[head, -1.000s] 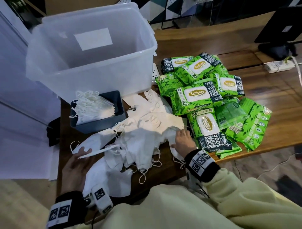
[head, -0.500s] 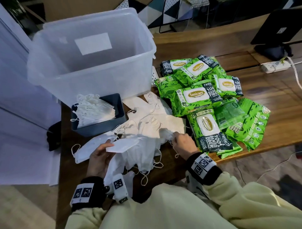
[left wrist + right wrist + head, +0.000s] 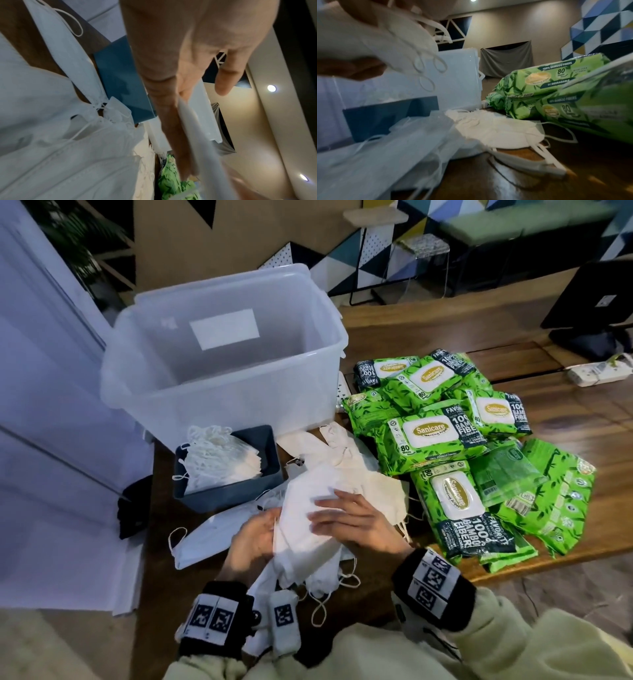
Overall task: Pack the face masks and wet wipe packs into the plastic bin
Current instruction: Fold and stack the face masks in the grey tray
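Observation:
A clear plastic bin [image 3: 219,392] stands at the back left of the wooden table and looks empty. Loose white face masks [image 3: 356,474] lie in a pile in front of it. I hold a small stack of masks [image 3: 301,508] above that pile. My left hand [image 3: 263,529] grips the stack's left edge, and its fingers [image 3: 164,108] run along a mask. My right hand [image 3: 325,508] lays its fingers on top, with the thumb under the masks [image 3: 373,37]. Several green wet wipe packs [image 3: 431,433] are heaped to the right, also seen as green packs [image 3: 547,83].
A dark blue tray [image 3: 270,470] holding stacked masks sits in front of the bin. One mask [image 3: 205,539] lies flat at the left. A white power strip [image 3: 599,371] and a monitor base [image 3: 589,337] are at the far right. The table's front edge is near my wrists.
My left hand lifted a mask from the left and carried it right. My right hand left the pile's right edge and moved left. Both now hold one stack.

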A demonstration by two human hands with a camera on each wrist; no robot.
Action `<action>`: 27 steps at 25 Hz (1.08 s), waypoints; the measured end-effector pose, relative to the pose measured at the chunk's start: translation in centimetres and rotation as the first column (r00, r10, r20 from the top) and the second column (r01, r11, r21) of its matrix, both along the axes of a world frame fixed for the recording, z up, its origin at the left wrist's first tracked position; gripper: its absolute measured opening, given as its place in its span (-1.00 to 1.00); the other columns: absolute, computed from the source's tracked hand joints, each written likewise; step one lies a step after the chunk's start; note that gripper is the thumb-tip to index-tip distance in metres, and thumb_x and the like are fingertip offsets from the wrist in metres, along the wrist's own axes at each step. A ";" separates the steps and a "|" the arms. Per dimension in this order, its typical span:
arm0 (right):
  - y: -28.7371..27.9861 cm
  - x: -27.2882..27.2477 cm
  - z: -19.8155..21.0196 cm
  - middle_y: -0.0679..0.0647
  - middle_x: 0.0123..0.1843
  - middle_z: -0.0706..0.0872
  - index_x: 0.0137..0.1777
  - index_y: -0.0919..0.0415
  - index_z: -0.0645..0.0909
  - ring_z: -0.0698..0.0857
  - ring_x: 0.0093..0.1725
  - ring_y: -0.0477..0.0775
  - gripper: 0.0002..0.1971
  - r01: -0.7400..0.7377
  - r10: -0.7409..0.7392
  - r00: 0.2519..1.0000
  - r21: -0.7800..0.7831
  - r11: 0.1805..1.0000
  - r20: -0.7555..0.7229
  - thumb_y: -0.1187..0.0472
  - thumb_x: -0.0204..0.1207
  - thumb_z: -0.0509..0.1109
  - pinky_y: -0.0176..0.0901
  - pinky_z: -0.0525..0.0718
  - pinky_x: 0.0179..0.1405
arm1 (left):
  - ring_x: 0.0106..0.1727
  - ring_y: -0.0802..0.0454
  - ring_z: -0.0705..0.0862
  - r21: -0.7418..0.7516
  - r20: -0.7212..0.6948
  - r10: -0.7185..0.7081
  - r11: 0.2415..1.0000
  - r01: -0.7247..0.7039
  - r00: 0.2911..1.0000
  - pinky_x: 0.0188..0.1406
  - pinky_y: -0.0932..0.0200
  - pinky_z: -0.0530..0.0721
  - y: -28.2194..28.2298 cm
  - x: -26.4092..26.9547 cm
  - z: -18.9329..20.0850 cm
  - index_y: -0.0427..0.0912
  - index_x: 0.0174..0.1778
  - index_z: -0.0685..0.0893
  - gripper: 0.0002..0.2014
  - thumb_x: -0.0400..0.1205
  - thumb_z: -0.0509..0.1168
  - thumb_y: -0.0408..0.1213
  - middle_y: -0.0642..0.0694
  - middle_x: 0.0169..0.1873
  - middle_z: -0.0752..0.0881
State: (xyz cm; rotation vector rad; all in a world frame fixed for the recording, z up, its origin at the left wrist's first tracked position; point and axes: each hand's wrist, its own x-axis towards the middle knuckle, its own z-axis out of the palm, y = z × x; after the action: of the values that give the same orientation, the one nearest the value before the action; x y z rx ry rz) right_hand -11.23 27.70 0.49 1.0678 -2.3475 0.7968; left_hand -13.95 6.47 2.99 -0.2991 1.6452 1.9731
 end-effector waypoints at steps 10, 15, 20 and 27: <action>-1.8 0.2 -1.1 0.08 0.31 0.69 0.21 0.24 0.69 0.50 0.44 0.07 -0.66 -0.128 0.128 0.992 0.077 0.989 0.004 0.40 0.43 0.38 -0.01 0.31 0.55 | 0.11 0.12 0.61 -0.082 -0.271 0.081 0.991 -0.107 0.959 -0.10 0.40 0.67 0.1 0.6 -1.0 -0.16 0.26 0.42 -0.63 0.59 0.30 -0.51 -0.05 0.13 0.60; -1.7 0.3 -1.0 0.08 0.31 0.69 0.14 0.23 0.72 0.54 0.44 0.09 -0.64 -0.167 0.159 0.983 0.093 0.982 0.087 0.50 0.35 0.47 0.08 0.35 0.54 | 0.01 0.12 0.66 -0.082 -0.260 0.137 0.983 -0.164 0.956 -0.20 0.48 0.64 0.4 0.8 -1.2 -0.33 0.26 0.48 -0.73 0.65 0.12 -0.58 -0.12 0.02 0.66; -1.7 0.2 -0.3 0.04 0.42 0.60 0.31 0.10 0.61 0.43 0.52 0.11 -0.61 -0.191 0.180 0.981 0.237 0.953 0.066 0.30 0.46 0.39 0.20 0.34 0.54 | -0.17 0.26 0.72 -0.144 -0.291 0.094 0.979 -0.141 0.952 -0.23 0.49 0.63 -0.4 1.1 -1.2 -0.42 0.27 0.50 -0.73 0.65 0.13 -0.58 -0.09 -0.04 0.67; -3.0 -0.6 1.9 0.03 0.52 0.38 0.57 0.10 0.13 0.34 0.53 -0.06 -0.14 0.297 0.175 0.475 -0.345 0.890 0.862 0.12 0.36 0.56 -0.47 0.36 0.39 | -0.09 0.44 0.67 -0.118 -0.359 -0.021 0.993 -0.023 0.933 -0.07 0.51 0.58 -1.7 2.0 -0.3 -0.05 0.06 0.54 -0.78 0.56 0.26 -0.41 0.01 -0.04 0.67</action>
State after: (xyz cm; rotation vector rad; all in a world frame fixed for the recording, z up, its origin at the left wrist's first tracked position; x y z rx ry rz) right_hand -11.84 24.73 2.43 0.3142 -2.6559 2.1748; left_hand -11.93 4.74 2.65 0.0242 1.9953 2.0216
